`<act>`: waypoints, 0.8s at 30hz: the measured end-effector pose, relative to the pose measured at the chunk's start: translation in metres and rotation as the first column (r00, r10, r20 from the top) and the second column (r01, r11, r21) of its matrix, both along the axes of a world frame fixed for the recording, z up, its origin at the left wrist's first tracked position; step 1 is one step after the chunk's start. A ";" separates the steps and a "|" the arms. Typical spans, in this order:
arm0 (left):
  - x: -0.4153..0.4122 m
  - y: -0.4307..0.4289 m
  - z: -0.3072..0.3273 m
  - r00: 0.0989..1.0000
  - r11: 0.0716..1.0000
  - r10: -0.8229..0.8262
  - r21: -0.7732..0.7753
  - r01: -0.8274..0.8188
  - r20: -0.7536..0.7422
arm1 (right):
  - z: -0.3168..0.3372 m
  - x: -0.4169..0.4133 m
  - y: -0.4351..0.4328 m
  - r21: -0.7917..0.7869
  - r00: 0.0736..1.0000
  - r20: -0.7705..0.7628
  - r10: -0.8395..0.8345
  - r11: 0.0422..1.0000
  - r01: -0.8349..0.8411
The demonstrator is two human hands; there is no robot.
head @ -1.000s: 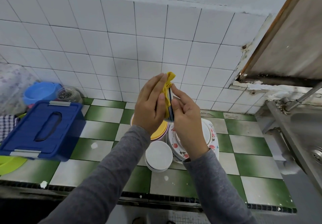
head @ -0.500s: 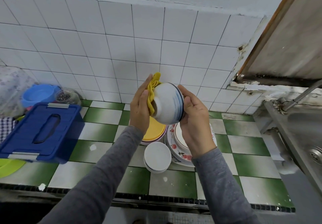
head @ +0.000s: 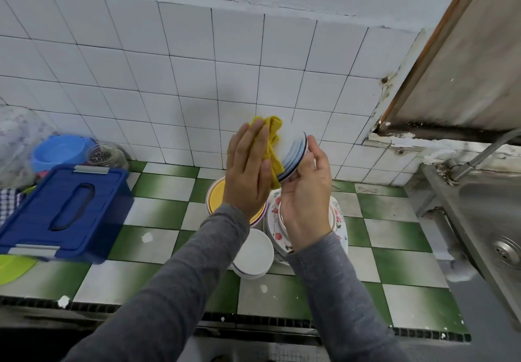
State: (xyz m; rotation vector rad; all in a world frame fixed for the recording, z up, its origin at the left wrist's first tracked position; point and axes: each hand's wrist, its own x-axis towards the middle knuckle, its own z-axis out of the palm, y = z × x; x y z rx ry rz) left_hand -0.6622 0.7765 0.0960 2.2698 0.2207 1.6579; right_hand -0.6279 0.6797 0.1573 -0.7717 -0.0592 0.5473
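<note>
A white bowl [head: 294, 154] with blue rim lines is tipped on edge in the air, just above the floral plates [head: 275, 220]; the right hand [head: 306, 192] grips it from the right, fingers curled round its rim; the left hand [head: 248, 173], fingers straight, presses a yellow cloth [head: 272, 136] flat against the bowl's left face; a yellow dish [head: 216, 195] sits just left of the floral plates, a stack of white bowls [head: 255, 251] touches their near-left edge; a blue box [head: 67, 209] stands far to their left, a steel sink [head: 493, 215] well to their right.
</note>
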 end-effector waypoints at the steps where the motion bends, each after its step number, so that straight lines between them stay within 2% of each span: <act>1: -0.001 0.003 0.001 1.000 0.999 0.008 0.053 -0.007 -0.021 | 0.001 0.000 0.000 -0.033 0.999 0.048 -0.021 0.999 0.023; 4: -0.004 0.008 0.007 0.995 0.982 0.043 0.185 -0.027 -0.086 | 0.001 0.001 0.001 -0.182 0.973 0.228 -0.022 0.981 0.065; 6: -0.004 0.009 0.014 0.990 0.979 0.048 0.204 -0.020 -0.133 | -0.002 -0.002 0.000 -0.312 0.934 0.355 0.048 0.947 0.070; 9: -0.005 0.009 0.024 0.984 0.998 -0.022 0.061 0.034 -0.179 | -0.004 -0.001 -0.003 -0.422 0.875 0.466 0.128 0.902 0.093; 12: -0.009 0.010 0.026 0.975 0.995 -0.070 -0.085 0.053 -0.210 | -0.005 0.000 -0.008 -0.437 0.830 0.538 0.145 0.890 0.128; 14: -0.011 0.008 0.024 0.969 0.993 -0.082 -0.107 0.058 -0.231 | -0.005 0.001 -0.009 -0.437 0.838 0.519 0.169 0.895 0.090; 16: -0.012 0.009 0.024 0.964 0.967 -0.148 -0.239 0.094 -0.222 | -0.005 0.006 -0.011 -0.443 0.856 0.480 0.192 0.895 0.048; 20: -0.016 0.018 0.019 0.944 0.799 -0.317 -0.562 0.215 -0.089 | -0.001 0.024 -0.018 -0.306 0.930 0.318 0.185 0.948 -0.084; 24: -0.017 0.008 0.020 0.926 0.662 -0.370 -0.681 0.315 0.068 | 0.002 0.036 -0.024 -0.136 0.979 0.115 0.171 0.979 -0.155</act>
